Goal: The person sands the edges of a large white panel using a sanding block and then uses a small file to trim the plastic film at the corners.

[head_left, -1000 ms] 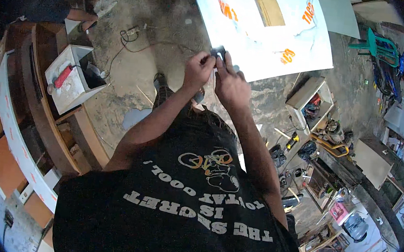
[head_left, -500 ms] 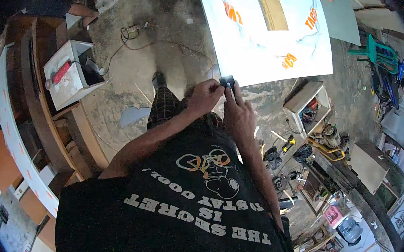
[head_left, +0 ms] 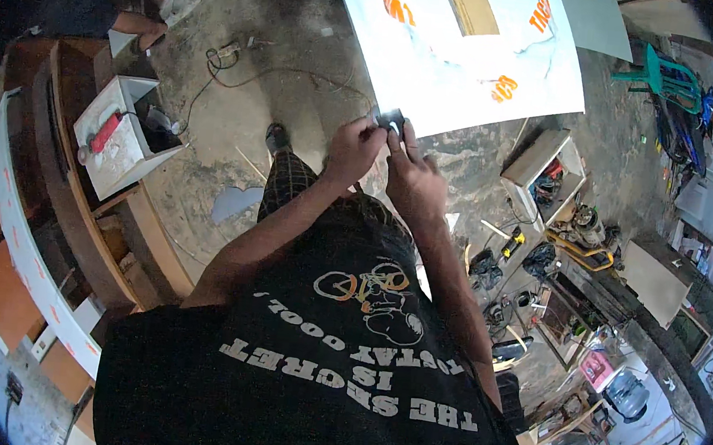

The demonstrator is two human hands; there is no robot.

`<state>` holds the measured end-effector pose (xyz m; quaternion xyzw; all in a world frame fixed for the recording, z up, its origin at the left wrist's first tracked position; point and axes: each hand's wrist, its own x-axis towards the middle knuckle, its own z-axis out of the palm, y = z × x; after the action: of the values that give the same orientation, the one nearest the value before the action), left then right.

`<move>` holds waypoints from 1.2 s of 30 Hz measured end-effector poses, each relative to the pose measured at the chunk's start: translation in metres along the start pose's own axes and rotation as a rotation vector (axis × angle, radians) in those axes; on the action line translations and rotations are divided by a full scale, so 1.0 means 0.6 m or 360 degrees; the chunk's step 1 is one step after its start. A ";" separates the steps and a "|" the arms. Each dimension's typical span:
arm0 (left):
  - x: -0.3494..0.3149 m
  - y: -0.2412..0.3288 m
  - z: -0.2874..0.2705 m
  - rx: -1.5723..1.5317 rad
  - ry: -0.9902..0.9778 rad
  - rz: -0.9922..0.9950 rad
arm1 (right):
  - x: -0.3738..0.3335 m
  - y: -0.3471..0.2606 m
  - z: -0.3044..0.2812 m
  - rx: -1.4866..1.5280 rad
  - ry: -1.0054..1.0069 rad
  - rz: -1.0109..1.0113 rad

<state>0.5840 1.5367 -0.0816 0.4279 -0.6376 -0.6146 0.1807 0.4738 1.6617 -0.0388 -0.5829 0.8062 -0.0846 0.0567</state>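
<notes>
In front of me both hands meet at a small dark, block-like object (head_left: 390,119) with a pale spot on it; its exact kind is too small to make out. My left hand (head_left: 354,149) pinches its left side with thumb and fingers. From the right, my right hand (head_left: 417,179) grips it, the fingers stretched along its edge. The object sits at the near left corner of a large white marble-patterned panel (head_left: 455,86) with orange print. Whether it touches the panel, I cannot tell. A brown wooden strip (head_left: 470,6) shows on the panel's far part.
At left, a white open box (head_left: 114,152) carries a red-handled power tool (head_left: 104,131) beside long wooden shelving (head_left: 77,187). A cable (head_left: 250,83) crosses the floor. Rightward are another box with tools (head_left: 550,172), a green chair (head_left: 662,80) and a water jug (head_left: 625,392). Someone crouches far left.
The panel, my hands and the dark object sit slightly higher and further left in the picture. My grip on the object looks much the same.
</notes>
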 end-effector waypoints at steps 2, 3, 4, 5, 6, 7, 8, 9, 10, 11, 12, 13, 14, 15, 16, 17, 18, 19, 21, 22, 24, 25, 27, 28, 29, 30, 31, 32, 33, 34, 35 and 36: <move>-0.027 -0.017 0.011 0.0011 0.0072 0.0101 | -0.023 -0.002 -0.006 0.0035 -0.0021 -0.0031; -0.041 -0.025 0.016 -0.0009 0.0101 0.0165 | -0.029 -0.012 -0.027 0.0014 -0.0080 -0.0028; -0.047 -0.033 0.018 -0.0028 0.0130 0.0229 | -0.018 -0.017 -0.033 0.0015 -0.0078 -0.0041; -0.033 -0.042 0.018 0.0032 0.0234 0.0320 | -0.003 -0.023 -0.034 0.0025 -0.0098 -0.0017; -0.019 -0.029 0.014 0.0027 0.0228 0.0314 | 0.003 -0.023 -0.033 0.0028 -0.0127 0.0026; 0.000 0.000 0.005 -0.0024 0.0150 0.0215 | 0.016 -0.012 -0.017 0.0013 0.0080 -0.0047; 0.003 0.015 0.000 -0.0069 0.0080 0.0104 | 0.018 0.000 0.000 0.0093 0.0199 -0.0103; 0.003 0.004 -0.005 0.0055 0.0083 0.0177 | 0.013 -0.007 -0.014 0.0078 0.0070 -0.0080; -0.001 -0.005 -0.002 0.0059 0.0100 0.0187 | 0.012 -0.014 -0.032 0.0052 -0.0045 -0.0058; -0.017 -0.012 0.004 0.0032 0.0104 0.0131 | 0.008 -0.018 -0.034 0.0054 -0.0033 -0.0073; -0.032 -0.015 0.013 -0.0002 0.0092 0.0066 | -0.005 -0.021 -0.038 0.0085 -0.0098 -0.0002; -0.034 -0.017 0.017 -0.0068 0.0097 0.0017 | -0.011 -0.022 -0.040 0.0116 -0.0163 0.0069; -0.021 -0.021 0.015 -0.0070 0.0097 0.0020 | 0.007 -0.017 -0.031 0.0112 -0.0161 0.0068; -0.006 -0.013 0.009 -0.0055 0.0151 0.0142 | 0.028 -0.011 -0.020 0.0047 -0.0069 -0.0002; 0.012 -0.006 -0.001 -0.0038 0.0212 0.0265 | 0.038 -0.008 -0.010 -0.0014 0.0025 -0.0078; 0.018 0.002 -0.011 -0.0133 0.0139 0.0186 | 0.024 -0.011 -0.009 -0.0012 0.0012 -0.0066; 0.010 0.003 -0.009 -0.0134 0.0134 0.0187 | 0.018 -0.011 -0.011 0.0003 -0.0032 -0.0049; -0.003 0.002 -0.005 -0.0093 0.0126 0.0189 | 0.015 -0.010 -0.013 0.0016 -0.0066 -0.0038; -0.031 -0.035 0.019 0.0102 0.0195 0.0196 | -0.017 -0.013 -0.020 0.0101 -0.0188 0.0018; -0.050 -0.036 0.026 -0.0031 0.0045 0.0138 | -0.041 -0.008 -0.027 0.0092 -0.0192 0.0013; -0.068 -0.030 0.036 0.0075 -0.0071 0.0104 | -0.070 -0.009 -0.041 0.0189 -0.0293 0.0182; -0.072 -0.028 0.038 0.0077 -0.0070 0.0088 | -0.065 -0.009 -0.052 0.0252 -0.0366 0.0238; -0.065 -0.027 0.039 -0.0098 -0.0074 0.0075 | -0.059 -0.011 -0.057 0.0231 -0.0324 0.0206; -0.058 -0.027 0.036 -0.0100 -0.0077 0.0070 | -0.050 -0.014 -0.061 0.0202 -0.0265 0.0175; -0.049 -0.027 0.034 -0.0069 -0.0039 0.0110 | -0.038 -0.013 -0.066 0.0171 -0.0351 0.0213; -0.047 -0.024 0.036 -0.0042 -0.0010 0.0148 | -0.035 -0.008 -0.059 0.0169 -0.0359 0.0224; -0.046 -0.021 0.036 -0.0046 -0.0020 0.0142 | -0.032 -0.003 -0.051 0.0163 -0.0209 0.0117; -0.045 -0.019 0.034 -0.0045 -0.0018 0.0099 | -0.034 -0.001 -0.047 0.0156 -0.0056 0.0009; -0.041 -0.022 0.031 -0.0040 0.0000 0.0060 | -0.032 -0.005 -0.051 0.0118 -0.0120 0.0041; -0.043 -0.027 0.032 -0.0037 0.0007 0.0062 | -0.039 -0.006 -0.049 0.0121 -0.0117 0.0035; -0.050 -0.030 0.031 0.0008 0.0005 0.0093 | -0.048 -0.005 -0.044 0.0115 -0.0147 0.0048; -0.056 -0.031 0.031 0.0053 0.0003 0.0123 | -0.046 -0.010 -0.049 0.0108 -0.0180 0.0060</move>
<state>0.5951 1.5768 -0.0926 0.4066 -0.6636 -0.5960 0.1978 0.4826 1.6884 -0.0088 -0.5691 0.8092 -0.0777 0.1234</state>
